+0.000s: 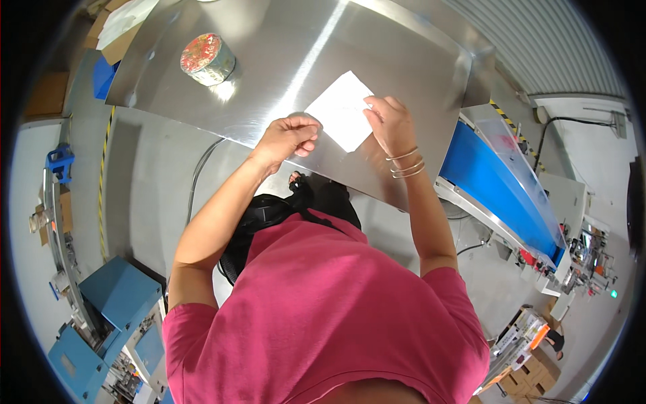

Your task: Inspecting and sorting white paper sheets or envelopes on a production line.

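A white square sheet (343,121) lies at a slant over the near part of the steel table (269,40). My right hand (392,124), with thin bangles at its wrist, has its thumb and fingertips pinched at the sheet's right edge. At the left edge is my left hand (291,140), its fingers curled and pressed together. Whether those fingers grip the sheet or something small, I cannot tell. Farther left on the table stands a short cylinder (208,59) with a red patterned top and a shiny, pale green side.
To the right runs a blue conveyor belt (494,182) with a clear side panel. Cardboard boxes (121,44) and a blue bin (104,77) are at the far left. Blue machine cabinets (121,293) stand lower left. Another person (555,342) shows at the lower right, away from the table.
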A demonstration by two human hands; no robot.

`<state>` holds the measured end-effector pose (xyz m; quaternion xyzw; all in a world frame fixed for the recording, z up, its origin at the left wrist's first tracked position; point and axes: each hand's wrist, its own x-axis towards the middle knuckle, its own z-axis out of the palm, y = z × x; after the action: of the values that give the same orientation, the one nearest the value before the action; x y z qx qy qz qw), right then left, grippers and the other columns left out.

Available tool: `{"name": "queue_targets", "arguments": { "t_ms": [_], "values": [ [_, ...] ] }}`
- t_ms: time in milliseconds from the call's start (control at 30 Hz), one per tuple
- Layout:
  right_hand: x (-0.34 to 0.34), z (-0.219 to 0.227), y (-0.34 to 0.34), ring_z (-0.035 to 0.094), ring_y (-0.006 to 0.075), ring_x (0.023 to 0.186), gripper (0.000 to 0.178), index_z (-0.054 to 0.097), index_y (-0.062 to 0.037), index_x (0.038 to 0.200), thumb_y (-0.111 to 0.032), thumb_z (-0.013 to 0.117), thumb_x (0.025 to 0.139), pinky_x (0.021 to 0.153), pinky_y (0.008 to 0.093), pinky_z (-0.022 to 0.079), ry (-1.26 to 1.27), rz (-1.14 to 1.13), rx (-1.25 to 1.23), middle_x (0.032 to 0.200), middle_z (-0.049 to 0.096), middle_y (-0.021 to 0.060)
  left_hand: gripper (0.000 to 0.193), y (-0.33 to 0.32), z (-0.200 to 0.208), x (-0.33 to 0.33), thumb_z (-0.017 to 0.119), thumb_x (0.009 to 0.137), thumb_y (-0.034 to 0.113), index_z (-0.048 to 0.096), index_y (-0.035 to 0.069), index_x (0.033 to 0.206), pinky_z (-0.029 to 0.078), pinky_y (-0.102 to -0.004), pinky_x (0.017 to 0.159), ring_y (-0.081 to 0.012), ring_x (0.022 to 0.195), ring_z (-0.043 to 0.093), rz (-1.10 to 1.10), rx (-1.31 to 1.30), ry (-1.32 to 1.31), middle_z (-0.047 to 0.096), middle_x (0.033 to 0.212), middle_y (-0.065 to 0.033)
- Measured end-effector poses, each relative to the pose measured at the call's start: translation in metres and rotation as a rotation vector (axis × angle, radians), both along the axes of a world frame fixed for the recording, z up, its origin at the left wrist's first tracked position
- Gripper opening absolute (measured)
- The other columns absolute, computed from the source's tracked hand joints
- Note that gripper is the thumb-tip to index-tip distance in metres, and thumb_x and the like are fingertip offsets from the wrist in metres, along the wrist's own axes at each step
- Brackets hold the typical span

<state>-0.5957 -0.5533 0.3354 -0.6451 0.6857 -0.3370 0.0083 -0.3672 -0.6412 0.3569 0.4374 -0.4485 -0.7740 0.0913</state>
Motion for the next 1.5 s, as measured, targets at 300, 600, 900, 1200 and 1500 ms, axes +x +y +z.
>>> {"name": "queue_targets", "arguments": {
  "t_ms": [300, 600, 900, 1200, 1500],
  "values": [
    [-0.016, 0.017, -0.001, 0.055, 0.0059, 0.062, 0.018, 0.068, -0.0002, 0.089, -0.017, 0.071, 0.081, 0.057, 0.0210, 0.044, -0.989, -0.063, 0.170, 0.077, 0.066, -0.0002, 0.015, 0.018, 0.011, -0.008, 0.059, 0.090, 0.018, 0.064, 0.007, 0.099, 0.045, -0.0161, 0.057, -0.0036, 0.068, 0.057, 0.045, 0.055, -0.032, 0.062, 0.082, 0.0032],
    [-0.043, 0.043, 0.005, 0.052, 0.0033, 0.075, 0.013, 0.064, -0.0048, 0.096, -0.016, 0.062, 0.089, 0.063, 0.0182, 0.040, -1.406, 0.065, 0.448, 0.084, 0.060, -0.0041, 0.018, 0.056, 0.041, -0.031, 0.058, 0.092, 0.017, 0.064, 0.005, 0.103, 0.049, -0.0216, 0.065, -0.0085, 0.072, 0.061, 0.253, 0.156, 0.095, 0.066, 0.088, -0.0026],
    [-0.051, 0.045, 0.011, 0.058, 0.0168, 0.099, 0.025, 0.057, -0.0014, 0.112, -0.018, 0.051, 0.094, 0.088, 0.0335, 0.045, -1.869, 0.338, 0.421, 0.107, 0.062, 0.0059, 0.028, 0.081, 0.041, -0.050, 0.055, 0.094, 0.018, 0.056, 0.003, 0.117, 0.049, -0.0257, 0.068, -0.0137, 0.081, 0.062, 0.432, 0.190, 0.226, 0.061, 0.107, -0.0099],
    [-0.063, 0.053, 0.021, 0.056, 0.0205, 0.105, 0.026, 0.053, -0.0004, 0.109, -0.020, 0.044, 0.095, 0.094, 0.0362, 0.042, -2.110, 0.636, 0.385, 0.110, 0.059, 0.0098, 0.018, 0.100, 0.064, -0.070, 0.057, 0.092, 0.012, 0.062, 0.003, 0.107, 0.048, -0.0251, 0.064, -0.0145, 0.077, 0.063, 0.587, 0.102, 0.560, 0.066, 0.094, -0.0068],
    [-0.051, 0.074, 0.030, 0.053, 0.0121, 0.093, 0.014, 0.051, -0.0060, 0.102, -0.013, 0.056, 0.090, 0.083, 0.0284, 0.044, -1.815, 0.568, 0.481, 0.097, 0.057, 0.0030, 0.015, 0.113, 0.075, -0.072, 0.064, 0.088, 0.016, 0.067, 0.003, 0.096, 0.046, -0.0223, 0.066, -0.0092, 0.072, 0.058, 0.648, -0.149, 0.403, 0.065, 0.086, -0.0013]
  ]
}}
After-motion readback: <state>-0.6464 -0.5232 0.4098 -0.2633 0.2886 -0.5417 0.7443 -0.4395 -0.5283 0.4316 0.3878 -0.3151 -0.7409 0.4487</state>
